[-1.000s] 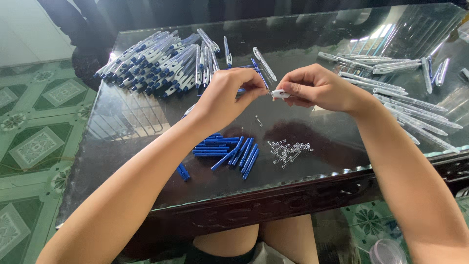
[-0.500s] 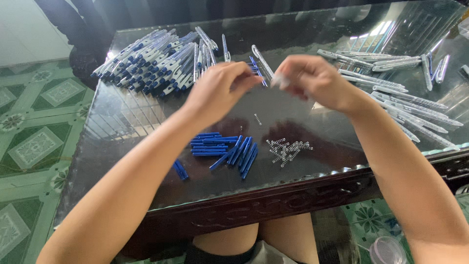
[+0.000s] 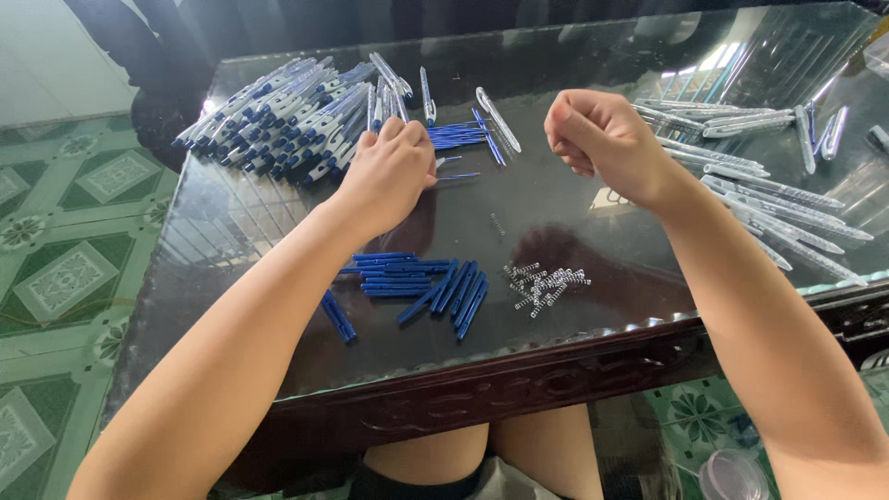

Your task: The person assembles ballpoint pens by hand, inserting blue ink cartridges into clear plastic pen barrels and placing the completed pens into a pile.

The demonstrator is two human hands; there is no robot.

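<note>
My left hand (image 3: 389,171) rests palm-down on the glass table (image 3: 231,231), at the near edge of a heap of white-and-blue pens (image 3: 278,120). Its fingertips are hidden, next to a few thin blue refills (image 3: 458,137). My right hand (image 3: 597,139) hovers above the table as a closed fist, and nothing shows in it. One white pen (image 3: 497,118) lies between the hands. Nearer me are a cluster of blue pen parts (image 3: 417,278) and a small heap of metal springs (image 3: 546,282).
Several clear pen barrels (image 3: 759,185) are spread over the table's right side. A lone spring (image 3: 497,224) lies mid-table. The carved dark wooden edge (image 3: 519,380) faces me, with green tiled floor (image 3: 56,278) to the left and a clear round container (image 3: 732,477) below right.
The hands were together at mid-table holding a pen part. They have separated: the left hand went left and down to the pen heap, and the right hand closed into a fist.
</note>
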